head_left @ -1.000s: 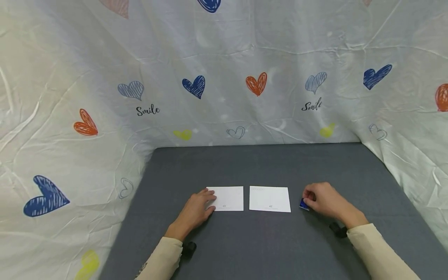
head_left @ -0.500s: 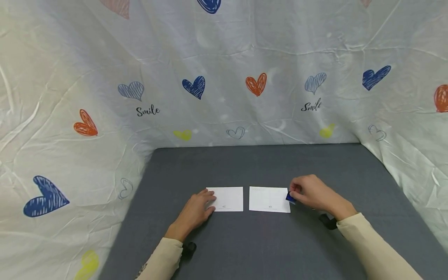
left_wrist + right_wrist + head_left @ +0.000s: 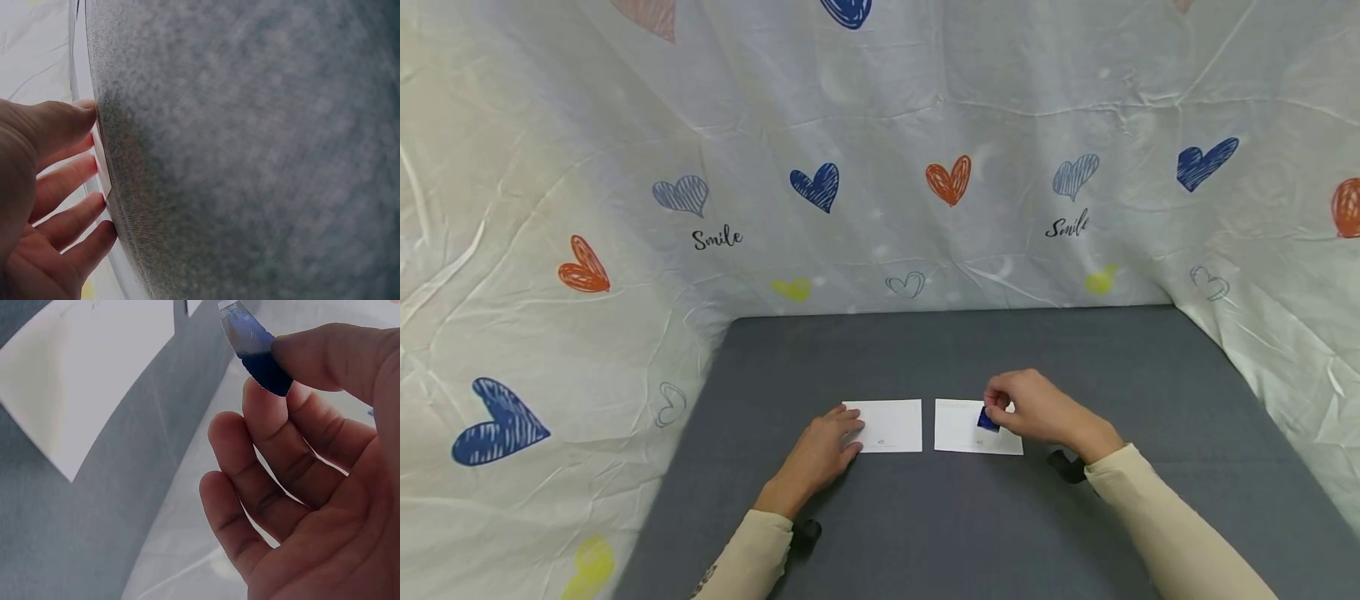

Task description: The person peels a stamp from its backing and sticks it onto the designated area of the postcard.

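Two white cards with small print lie side by side on the grey table: the left card (image 3: 891,423) and the right card (image 3: 953,427). My left hand (image 3: 817,454) rests at the left card's outer edge, its fingers loosely spread with fingertips on the card. Between thumb and index finger, my right hand (image 3: 1037,410) pinches a small blue postage stamp (image 3: 253,344), whose edge looks serrated in the right wrist view. In the head view the stamp overlaps the right card, and the hand covers that card's upper right part. The other right fingers are loosely bent.
Grey cloth covers the table (image 3: 895,525). Behind it and along both sides hangs a white curtain (image 3: 880,242) printed with hearts and the word Smile. A dark wrist camera (image 3: 1066,467) sits under the right wrist, another dark camera (image 3: 806,535) under the left.
My right hand has moved left with the stamp, from the table beside the right card to over that card. The left hand and both cards have stayed in place.
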Action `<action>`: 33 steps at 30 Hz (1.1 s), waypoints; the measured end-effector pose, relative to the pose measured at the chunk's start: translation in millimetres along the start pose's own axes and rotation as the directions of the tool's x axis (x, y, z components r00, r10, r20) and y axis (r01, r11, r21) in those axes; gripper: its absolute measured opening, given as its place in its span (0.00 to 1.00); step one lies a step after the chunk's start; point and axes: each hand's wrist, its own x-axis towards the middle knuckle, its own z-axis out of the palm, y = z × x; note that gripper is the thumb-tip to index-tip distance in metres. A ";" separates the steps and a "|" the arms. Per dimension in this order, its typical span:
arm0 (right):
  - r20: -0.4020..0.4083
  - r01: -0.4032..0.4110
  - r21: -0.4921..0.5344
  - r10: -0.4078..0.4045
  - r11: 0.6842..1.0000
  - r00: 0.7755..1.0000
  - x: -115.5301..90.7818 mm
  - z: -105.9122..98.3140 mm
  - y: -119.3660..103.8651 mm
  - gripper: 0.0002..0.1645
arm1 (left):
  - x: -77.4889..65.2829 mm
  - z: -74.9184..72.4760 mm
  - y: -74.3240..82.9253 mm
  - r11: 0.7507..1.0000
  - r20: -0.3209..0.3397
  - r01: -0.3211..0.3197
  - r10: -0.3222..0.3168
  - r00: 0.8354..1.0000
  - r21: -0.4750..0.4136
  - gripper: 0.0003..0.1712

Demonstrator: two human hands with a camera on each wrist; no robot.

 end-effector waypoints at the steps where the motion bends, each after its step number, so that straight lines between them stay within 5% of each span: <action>1: 0.003 0.007 0.007 -0.007 1.000 1.000 1.0 1.9 -0.6 0.09 | 0.0 -0.1 0.3 1.000 0.003 0.000 0.000 1.000 0.003 0.21; 18: 0.046 0.061 0.043 -0.063 0.997 0.997 15.9 26.9 -14.3 0.06 | -0.5 -0.3 -1.2 0.998 -0.010 -0.067 0.068 0.998 0.010 0.21; 24: 0.046 0.070 0.049 -0.072 0.996 0.996 20.9 27.9 -20.5 0.06 | -1.1 -2.7 -0.4 0.992 -0.061 -0.129 0.130 0.990 0.015 0.21; 33: 0.060 0.082 0.096 -0.088 0.992 0.994 29.1 24.2 -31.1 0.05 | 11.5 -17.7 33.5 0.974 -0.143 -0.194 0.177 0.974 -0.114 0.20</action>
